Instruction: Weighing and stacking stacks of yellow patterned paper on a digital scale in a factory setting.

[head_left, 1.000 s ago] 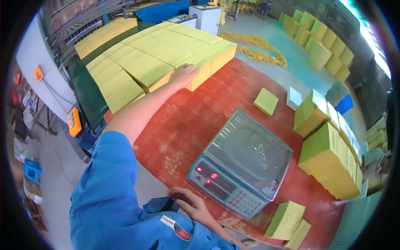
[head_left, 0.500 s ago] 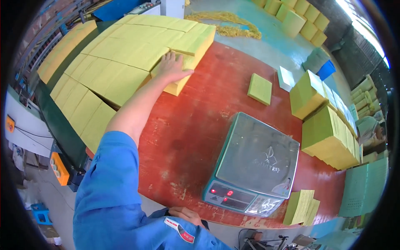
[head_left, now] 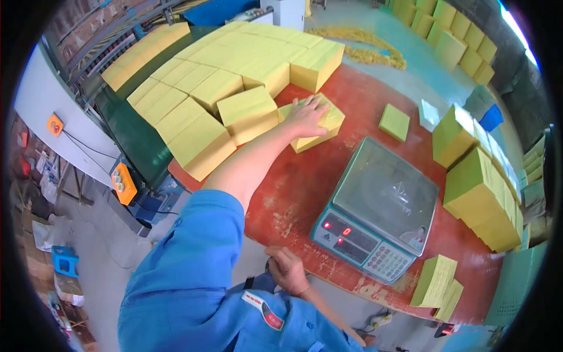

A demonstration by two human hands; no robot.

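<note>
My left hand (head_left: 306, 119) lies with its fingers spread on top of a yellow paper stack (head_left: 331, 130). The thumb is near the edge facing the scale. This stack stands apart from the large group of yellow stacks (head_left: 202, 126) at the far left. Another yellow stack (head_left: 249, 114), turned at an angle, is just left of it. Low in front of the table's near edge is my right hand (head_left: 285, 268), its fingers curled closed; anything inside them is hidden. A grey-topped digital scale (head_left: 387, 196) with lit red digits stands to the right of my left hand.
Everything rests on a worn red table (head_left: 275, 214). A flat yellow pad (head_left: 394, 122) lies behind the scale. Tall yellow stacks (head_left: 478, 193) line the right side, with a small pair (head_left: 435, 281) at the near right. An orange control box (head_left: 123, 183) is beside the table's left end.
My left hand has drawn the yellow stack out of the large group toward the scale, leaving a gap. A neighbouring stack has shifted too. My right hand has risen into fuller view; the view has turned.
</note>
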